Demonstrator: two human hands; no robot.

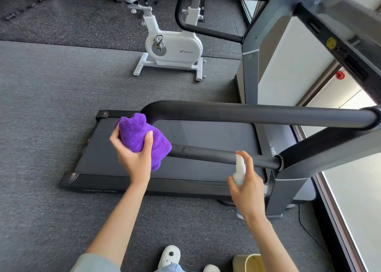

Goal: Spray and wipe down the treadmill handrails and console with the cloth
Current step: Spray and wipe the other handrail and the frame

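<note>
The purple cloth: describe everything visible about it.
The purple cloth looks like soft, looped microfibre, bunched into a loose wad rather than folded flat. The left hand grips it from below, thumb on its front, with a hemmed edge hanging past the palm. It is held at the curved end of the near handrail, covering the bend, above the treadmill belt.

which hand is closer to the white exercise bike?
Left. The left hand, gripping the purple cloth at the handrail's bend, sits below the bike in the frame. The right hand, holding the spray bottle, is lower and further right.
</note>
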